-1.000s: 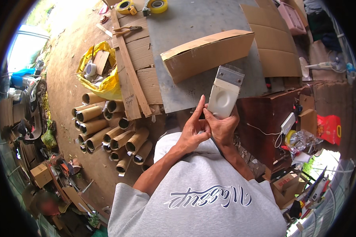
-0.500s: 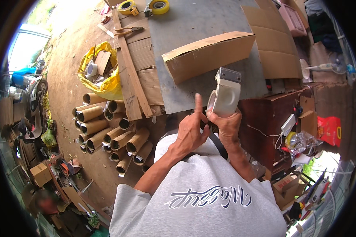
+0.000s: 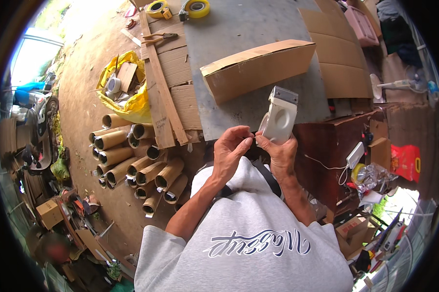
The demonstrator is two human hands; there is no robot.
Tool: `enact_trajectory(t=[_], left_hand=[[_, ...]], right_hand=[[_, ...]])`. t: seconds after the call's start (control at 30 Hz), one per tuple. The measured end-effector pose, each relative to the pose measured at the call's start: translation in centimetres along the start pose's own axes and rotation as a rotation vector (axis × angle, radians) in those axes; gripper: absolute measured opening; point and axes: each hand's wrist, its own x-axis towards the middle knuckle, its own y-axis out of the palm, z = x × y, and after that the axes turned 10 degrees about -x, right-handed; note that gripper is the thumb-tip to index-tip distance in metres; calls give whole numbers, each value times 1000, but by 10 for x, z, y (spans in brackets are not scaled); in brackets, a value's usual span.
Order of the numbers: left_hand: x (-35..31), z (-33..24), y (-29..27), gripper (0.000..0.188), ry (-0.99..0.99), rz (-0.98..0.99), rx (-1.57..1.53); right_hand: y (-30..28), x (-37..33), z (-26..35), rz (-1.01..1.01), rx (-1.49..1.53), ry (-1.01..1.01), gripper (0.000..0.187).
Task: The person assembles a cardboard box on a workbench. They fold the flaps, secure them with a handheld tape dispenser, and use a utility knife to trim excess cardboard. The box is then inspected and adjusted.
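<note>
My right hand (image 3: 281,152) grips a white tape dispenser (image 3: 280,118) with a grey metal head. The dispenser stands tilted above the near edge of a grey work board, its head pointing away from me. Just left of it, my left hand (image 3: 233,148) is closed in a pinch, thumb and forefinger meeting beside the dispenser's lower edge. What lies between those fingertips, if anything, is too small to make out. Beyond both hands a long closed cardboard box (image 3: 258,70) rests on the grey board (image 3: 229,119), apart from them.
Several cardboard tubes (image 3: 116,155) lie stacked on the ground at left, below a yellow bag (image 3: 140,106) of scraps. Pliers (image 3: 160,37) and tape rolls (image 3: 198,7) sit toward the far side. Flat cardboard (image 3: 338,58) covers the right side. A reddish-brown cabinet (image 3: 321,146) stands nearer.
My left hand has gone from a raised, pointing forefinger to a pinch beside the dispenser. The dispenser has tipped and turned slightly in my right hand. The box has stayed put.
</note>
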Motion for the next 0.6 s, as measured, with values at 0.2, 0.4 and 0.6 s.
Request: enact_trajectory(t=[0.2, 0.4, 0.6], left_hand=[[4, -5, 5, 23, -40, 27, -63], [9, -5, -6, 12, -226, 41, -164], [26, 14, -39, 7, -299, -111, -327]], right_hand=[[1, 1, -10, -5, -123, -70, 14], [1, 4, -13, 45, -29, -20, 18], [6, 6, -12, 55, 15, 48, 21]])
